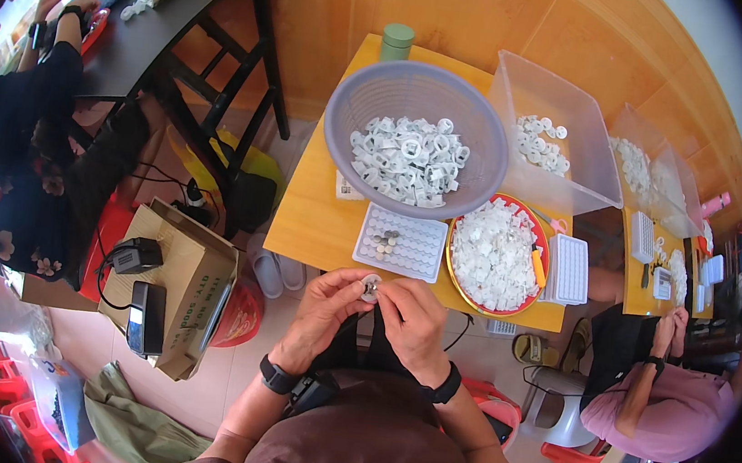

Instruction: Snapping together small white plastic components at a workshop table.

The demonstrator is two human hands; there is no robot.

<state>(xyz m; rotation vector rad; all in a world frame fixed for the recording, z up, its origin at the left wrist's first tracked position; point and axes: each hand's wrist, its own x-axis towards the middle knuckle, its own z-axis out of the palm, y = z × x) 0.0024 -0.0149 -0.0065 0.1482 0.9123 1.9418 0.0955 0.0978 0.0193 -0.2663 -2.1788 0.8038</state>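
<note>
Above my lap, just off the table's front edge, my left hand [328,307] is closed with its thumb and fingers on a small round white plastic part [370,287] that has a darker middle. From the other side my right hand [416,321] pinches at the same part's edge; whether its fingertips hold a smaller piece too is hidden. Ahead of my hands lies a white compartment tray [423,254] with several small round metallic pieces [385,242]. Behind it stands a grey-purple basin [339,127] heaped with white plastic parts [407,158]. A red-rimmed round tray [451,273] holds many small white pieces [495,255].
On the yellow table [298,232] are a stack of white trays [568,270], a clear bin [583,178] with round white parts and a green canister [397,41]. A cardboard box [200,290] stands at left. Co-workers sit at left [22,164] and right [672,403].
</note>
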